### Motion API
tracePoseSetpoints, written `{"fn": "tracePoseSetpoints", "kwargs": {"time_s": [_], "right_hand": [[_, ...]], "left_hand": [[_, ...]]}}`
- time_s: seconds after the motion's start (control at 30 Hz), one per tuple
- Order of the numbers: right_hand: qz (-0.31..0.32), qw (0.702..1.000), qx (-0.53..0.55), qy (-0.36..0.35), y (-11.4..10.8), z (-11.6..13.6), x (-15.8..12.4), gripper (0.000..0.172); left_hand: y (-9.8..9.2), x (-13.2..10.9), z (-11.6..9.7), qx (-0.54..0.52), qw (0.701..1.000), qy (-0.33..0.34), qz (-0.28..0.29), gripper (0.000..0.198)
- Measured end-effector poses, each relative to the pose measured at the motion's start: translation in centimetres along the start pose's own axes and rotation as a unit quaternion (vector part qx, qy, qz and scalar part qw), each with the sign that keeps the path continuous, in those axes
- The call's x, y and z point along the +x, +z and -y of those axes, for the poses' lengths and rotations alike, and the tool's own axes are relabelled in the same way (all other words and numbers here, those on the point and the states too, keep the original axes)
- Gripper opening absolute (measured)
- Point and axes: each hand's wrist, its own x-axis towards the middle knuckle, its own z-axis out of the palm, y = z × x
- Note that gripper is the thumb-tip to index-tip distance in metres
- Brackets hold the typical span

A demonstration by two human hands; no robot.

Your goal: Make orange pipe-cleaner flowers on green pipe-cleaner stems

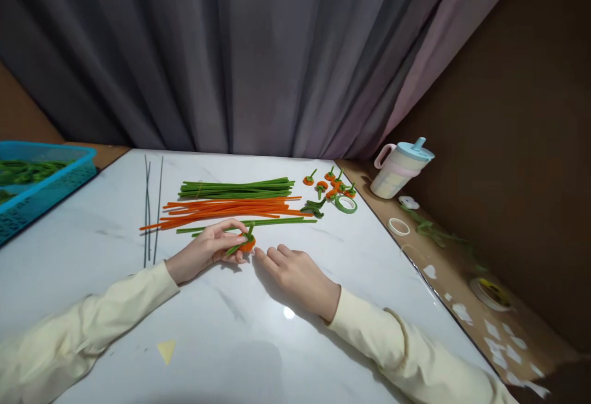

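My left hand [210, 249] pinches a small orange pipe-cleaner ball with a green stem [246, 243] just above the white marble table [231, 330]. My right hand [295, 276] lies flat on the table right beside it, fingers stretched out and holding nothing. Just beyond my hands lie a bundle of orange pipe cleaners [221, 210], a bundle of green pipe cleaners [235, 189] and a single green one [277, 222]. Several finished orange pieces with green stems [330, 183] sit at the far right of the table.
Thin dark wires [148, 207] lie to the left. A blue basket with green material [41, 182] stands at the far left. A green tape roll [346, 204] is near the table edge. A lidded cup [399, 169], tape rings and paper scraps rest on the brown surface to the right.
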Motion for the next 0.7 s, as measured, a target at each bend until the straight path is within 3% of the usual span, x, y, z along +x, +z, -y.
{"fn": "tracePoseSetpoints", "kwargs": {"time_s": [0.13,0.33,0.43,0.7], "right_hand": [[-0.064,0.995,0.006,-0.072,1.0,-1.6,-0.5,0.026],[-0.174,0.97,0.169,-0.018,1.6,-2.3,-0.6,0.018],[-0.215,0.956,0.197,-0.029,1.4,-1.8,-0.7,0.018],[-0.231,0.92,0.31,-0.063,0.9,-1.1,-0.7,0.017]], "left_hand": [[0.1,-0.1,-0.1,0.008,0.999,-0.038,0.036,0.022],[0.4,-0.3,0.4,-0.003,0.996,-0.049,0.07,0.021],[0.8,-0.5,0.6,-0.013,0.994,-0.057,0.087,0.022],[1.8,-0.9,0.6,0.02,0.987,-0.084,0.138,0.022]]}}
